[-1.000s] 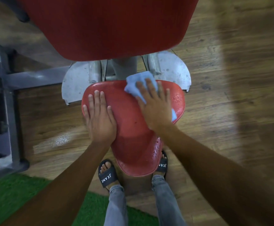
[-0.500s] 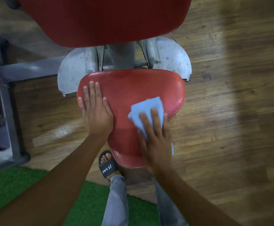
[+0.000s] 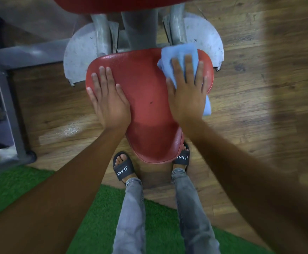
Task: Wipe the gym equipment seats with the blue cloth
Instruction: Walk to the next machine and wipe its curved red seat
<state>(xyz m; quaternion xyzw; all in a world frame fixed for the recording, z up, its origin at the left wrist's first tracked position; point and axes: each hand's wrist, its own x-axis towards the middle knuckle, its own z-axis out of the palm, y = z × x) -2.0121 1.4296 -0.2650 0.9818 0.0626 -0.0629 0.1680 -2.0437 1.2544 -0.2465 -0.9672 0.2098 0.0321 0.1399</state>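
Observation:
A red padded seat [image 3: 147, 99], wide at the far end and narrow towards me, fills the middle of the view. My right hand [image 3: 188, 92] lies flat on the blue cloth [image 3: 178, 54], pressing it on the seat's far right corner; part of the cloth hangs over the right edge. My left hand [image 3: 107, 99] rests flat on the seat's left side, fingers spread, holding nothing. A red backrest [image 3: 116, 4] shows at the top edge.
Grey metal plates [image 3: 80, 52] and posts carry the seat behind it. A grey machine frame [image 3: 8, 99] stands at the left. My sandalled feet [image 3: 124, 167] stand under the seat's near tip, on a wooden floor [image 3: 259, 99] bordered by green turf [image 3: 98, 217].
My right hand has slid the blue cloth from the seat's near middle up to its far right corner. The left hand has stayed in place on the seat's left side.

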